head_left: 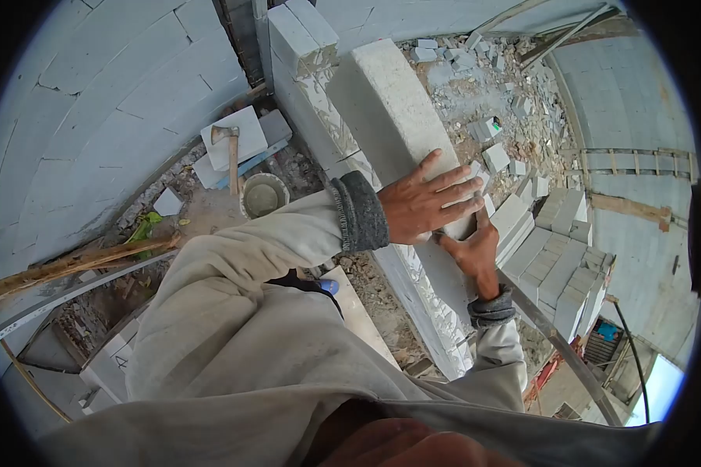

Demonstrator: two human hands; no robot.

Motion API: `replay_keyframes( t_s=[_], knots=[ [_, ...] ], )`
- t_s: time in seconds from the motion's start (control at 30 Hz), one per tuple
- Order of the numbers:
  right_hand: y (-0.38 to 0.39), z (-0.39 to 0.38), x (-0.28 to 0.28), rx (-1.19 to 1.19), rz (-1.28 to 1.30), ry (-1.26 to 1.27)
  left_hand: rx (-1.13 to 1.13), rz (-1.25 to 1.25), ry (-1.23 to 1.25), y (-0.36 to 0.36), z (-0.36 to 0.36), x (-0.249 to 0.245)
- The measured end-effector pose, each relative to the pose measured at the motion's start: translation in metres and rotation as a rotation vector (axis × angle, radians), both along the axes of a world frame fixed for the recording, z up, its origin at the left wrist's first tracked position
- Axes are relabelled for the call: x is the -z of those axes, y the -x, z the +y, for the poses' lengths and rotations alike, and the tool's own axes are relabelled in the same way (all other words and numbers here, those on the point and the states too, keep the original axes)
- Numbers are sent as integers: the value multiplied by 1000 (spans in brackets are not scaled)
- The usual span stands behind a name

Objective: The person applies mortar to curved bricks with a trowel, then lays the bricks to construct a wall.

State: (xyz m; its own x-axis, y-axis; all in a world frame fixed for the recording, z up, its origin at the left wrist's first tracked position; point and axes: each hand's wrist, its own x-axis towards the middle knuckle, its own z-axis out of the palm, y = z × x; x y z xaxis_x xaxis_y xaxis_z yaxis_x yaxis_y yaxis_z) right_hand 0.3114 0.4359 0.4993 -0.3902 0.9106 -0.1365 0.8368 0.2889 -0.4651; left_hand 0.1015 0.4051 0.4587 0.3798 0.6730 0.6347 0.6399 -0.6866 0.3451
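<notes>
A long pale aerated concrete block point(397, 101) lies along the top of a low block wall point(420, 303). My left hand point(432, 198) rests on the block's near part, palm down with fingers spread apart. At the near end of the block, my right hand point(475, 253) is bent around its end; some of its fingers are hidden. Ragged mortar point(327, 117) shows along the wall's side. Beyond the block, two more blocks point(304, 35) stand on the wall.
To the left, a hatchet point(232, 156) lies on a loose block, beside a bucket point(264, 194) with grey contents. Stacked blocks point(557, 265) and rubble point(475, 93) lie right of the wall. A metal bar point(561, 342) slants past my right forearm. A wooden pole point(78, 265) crosses the left side.
</notes>
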Motion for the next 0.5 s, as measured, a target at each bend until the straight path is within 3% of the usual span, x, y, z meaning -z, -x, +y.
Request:
replay_keyframes(
  t_s=[0.03, 0.1, 0.2, 0.27, 0.33, 0.47, 0.5],
  knots=[
    [2, 21, 9, -26, -29, -37, -20, -164, 125, 22, -8, 8],
    [24, 53, 26, 17, -93, -60, -256, -513, 184, 43, -22, 102],
    [51, 98, 77, 40, -170, -56, -635, -977, 777, 55, -31, 258],
    [62, 125, 120, 34, -225, -22, -765, -1095, 1094, 62, -19, 346],
    [85, 143, 154, 46, -256, 47, -722, -1228, 1326, 72, 11, 422],
    [111, 158, 221, 31, -284, 91, -737, -1560, 1629, 69, 67, 473],
    [111, 159, 235, 20, -290, 95, -750, -1579, 1503, 58, 74, 473]
  ],
)
